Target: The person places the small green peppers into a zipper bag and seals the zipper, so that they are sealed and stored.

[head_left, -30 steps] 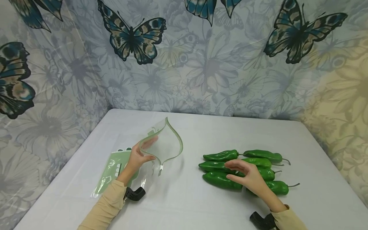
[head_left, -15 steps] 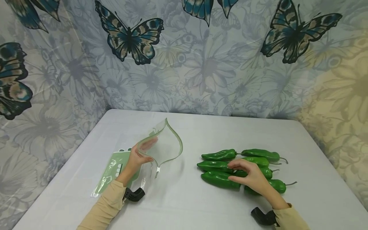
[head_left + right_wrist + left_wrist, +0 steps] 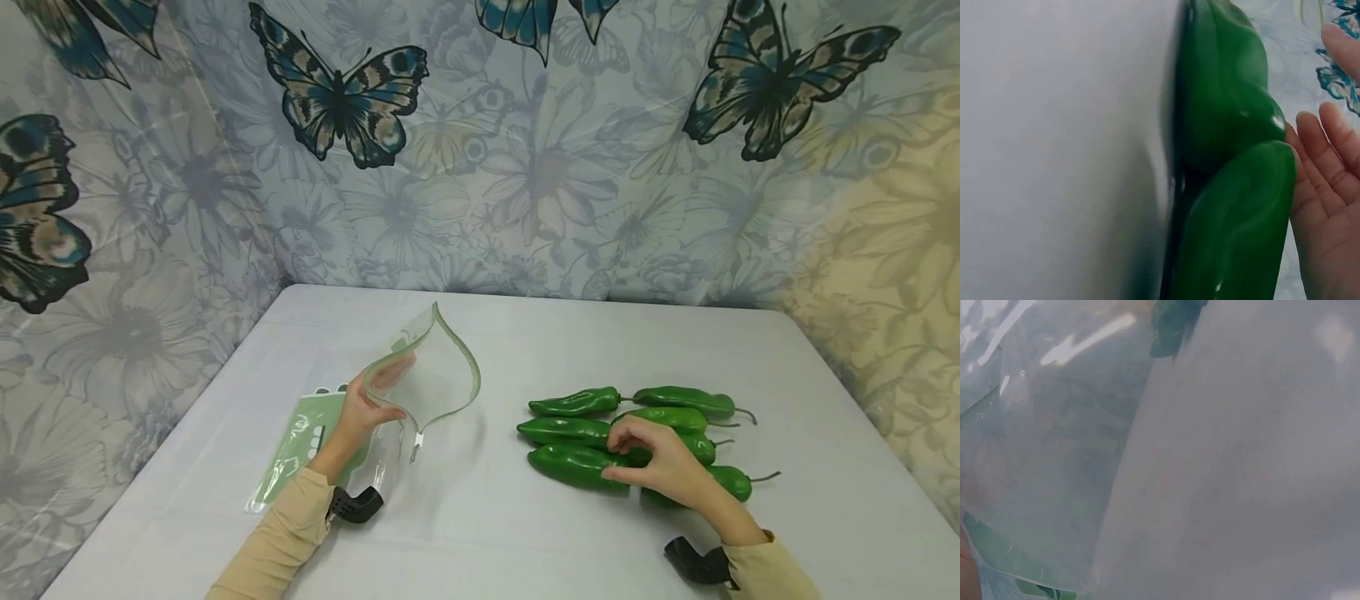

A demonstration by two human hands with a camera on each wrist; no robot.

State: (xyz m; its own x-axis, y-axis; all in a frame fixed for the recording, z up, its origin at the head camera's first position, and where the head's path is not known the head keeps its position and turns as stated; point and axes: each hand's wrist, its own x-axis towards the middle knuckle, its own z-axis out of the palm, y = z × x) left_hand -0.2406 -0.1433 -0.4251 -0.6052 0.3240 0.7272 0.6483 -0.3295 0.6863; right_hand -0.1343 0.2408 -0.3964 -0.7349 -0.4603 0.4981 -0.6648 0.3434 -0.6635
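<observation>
My left hand [image 3: 363, 408] holds a clear zip bag [image 3: 459, 340] upright, thumb at the near rim and fingers behind its side. The bag's green-edged mouth gapes wide, with a slider [image 3: 417, 440] hanging at the near corner. Over on the right, my right hand [image 3: 663, 467] hovers at the middle of several green peppers, thumb and fingers parted and curved. Its thumb tip overlaps the front-left pepper [image 3: 570, 467]. The right wrist view has two large peppers [image 3: 1229, 212] beside the fingers [image 3: 1335, 175], with nothing gripped. Clear plastic [image 3: 1054, 456] fills the left part of the left wrist view.
A flat green package [image 3: 292, 446] in clear film lies under the left forearm. More peppers [image 3: 686, 402] lie in rows, stems to the right. The white table [image 3: 480, 542] ends at a butterfly-print backdrop [image 3: 540, 167]. Black wrist cameras [image 3: 356, 505] sit at both cuffs.
My right hand has shifted slightly to the right and lower over the peppers, its fingers curving more. The left hand and the bag stay nearly still.
</observation>
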